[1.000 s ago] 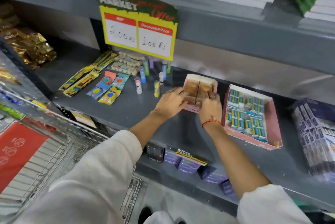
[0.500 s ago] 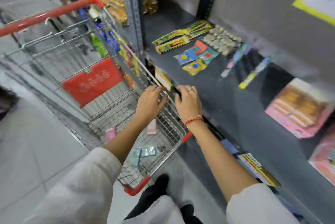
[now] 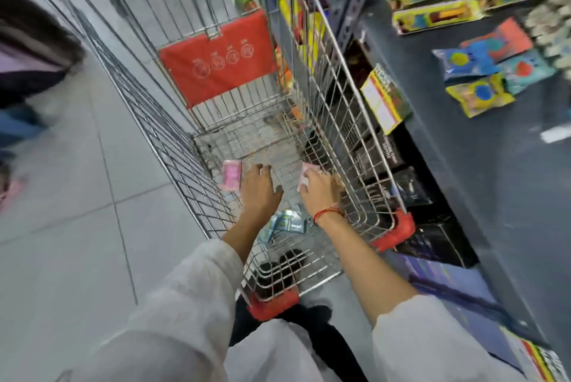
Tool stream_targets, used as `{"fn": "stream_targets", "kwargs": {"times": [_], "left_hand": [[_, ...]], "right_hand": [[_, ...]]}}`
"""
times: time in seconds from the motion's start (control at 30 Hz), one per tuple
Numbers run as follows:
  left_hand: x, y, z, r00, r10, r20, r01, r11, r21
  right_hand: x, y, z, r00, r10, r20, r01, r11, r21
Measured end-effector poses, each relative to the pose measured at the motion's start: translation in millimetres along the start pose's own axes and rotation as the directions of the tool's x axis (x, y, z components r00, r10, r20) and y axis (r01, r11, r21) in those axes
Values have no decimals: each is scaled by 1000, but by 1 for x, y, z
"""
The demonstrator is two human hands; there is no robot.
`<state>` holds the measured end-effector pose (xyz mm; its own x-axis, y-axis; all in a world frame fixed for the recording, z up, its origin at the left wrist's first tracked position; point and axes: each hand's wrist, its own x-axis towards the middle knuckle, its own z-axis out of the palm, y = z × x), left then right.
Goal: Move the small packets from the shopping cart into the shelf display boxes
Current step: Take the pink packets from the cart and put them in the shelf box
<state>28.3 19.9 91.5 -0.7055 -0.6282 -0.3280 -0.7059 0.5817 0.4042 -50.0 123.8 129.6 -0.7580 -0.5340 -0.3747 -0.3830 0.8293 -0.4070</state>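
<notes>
Head view, from the left: at 9 o'clock a blurred person [image 3: 27, 51] stands on the grey tiled floor [image 3: 77, 242]. In the middle is the silver wire shopping cart [image 3: 173, 147] with a red plastic seat flap [image 3: 216, 57] at 12 o'clock and red corner bumpers. Both hands reach down inside the basket. The left hand [image 3: 259, 190] is spread with the fingers loose, and its fingertips touch a small pink packet [image 3: 231, 176] lying at the left wall of the cart; I cannot tell if it already grips this packet. Just below the two wrists, at 6 o'clock from the hands, some pale blue and silver small packets [image 3: 285, 225] lie on the cart floor. The right hand [image 3: 318, 188], with a red thread bracelet on the wrist, has the fingers curled around a second pink small packet [image 3: 306, 173], which it holds by the edge. At 3 o'clock is the dark grey metal shelf [image 3: 482, 196], carrying colourful flat packets [image 3: 479, 94] near 2 o'clock; the display boxes are out of frame.
</notes>
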Motion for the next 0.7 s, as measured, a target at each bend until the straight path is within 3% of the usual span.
{"fn": "stream_targets", "kwargs": {"times": [0.2,0.37,0.53,0.7], "left_hand": [[28,-28,36,969,-246,-33,244,969,-39],[64,-61,60,886,-463,14,462,886,27],[89,-83,68,772,-634,33,634,768,-92],[96,-87,70,748,-647,149,660,750,-56]], "right_hand": [[36,21,58,980,180,82,-185,981,53],[64,37,101,912,396,109,-411,881,236],[80,44,116,934,354,43,-355,935,10],[98,44,120,892,437,117,-435,899,-46]]}}
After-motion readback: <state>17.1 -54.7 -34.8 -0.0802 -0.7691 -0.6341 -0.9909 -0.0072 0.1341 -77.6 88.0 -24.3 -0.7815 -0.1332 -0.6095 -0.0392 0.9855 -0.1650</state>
